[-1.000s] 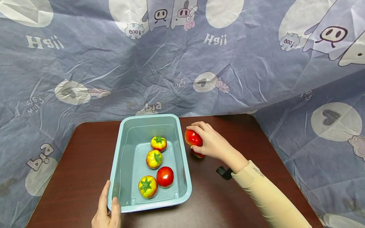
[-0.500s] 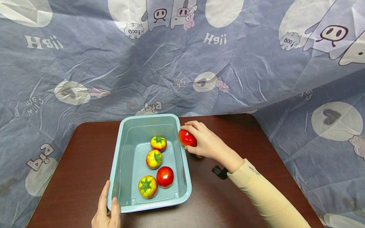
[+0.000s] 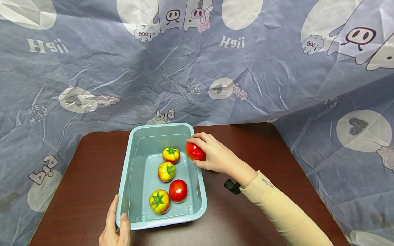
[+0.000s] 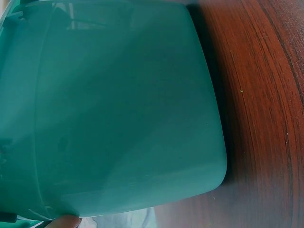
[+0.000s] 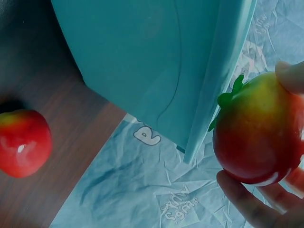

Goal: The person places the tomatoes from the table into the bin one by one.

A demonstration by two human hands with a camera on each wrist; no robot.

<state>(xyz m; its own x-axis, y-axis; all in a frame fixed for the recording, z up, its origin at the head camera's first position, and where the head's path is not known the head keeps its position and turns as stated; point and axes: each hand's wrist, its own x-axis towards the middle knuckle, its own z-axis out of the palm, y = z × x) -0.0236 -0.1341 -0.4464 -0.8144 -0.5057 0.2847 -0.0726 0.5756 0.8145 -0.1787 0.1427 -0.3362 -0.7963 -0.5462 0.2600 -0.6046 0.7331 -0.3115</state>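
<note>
A light-blue plastic bin stands on the table with several red-and-yellow tomatoes inside, among them a red one and a yellow one with green leaves. My right hand grips another tomato over the bin's right rim. In the right wrist view that tomato shows green leaves, with fingers and thumb around it. My left hand holds the bin's near left corner, thumb at the rim and a finger along the outer side. Only a fingertip shows in the left wrist view.
One more tomato lies on the dark wooden table right of the bin, hidden by the right hand in the head view. A crumpled printed cloth hangs behind the table. A black device sits at the right wrist.
My right hand has moved left with its tomato, from above the table to over the bin's right rim. The left hand and the bin have stayed put.
</note>
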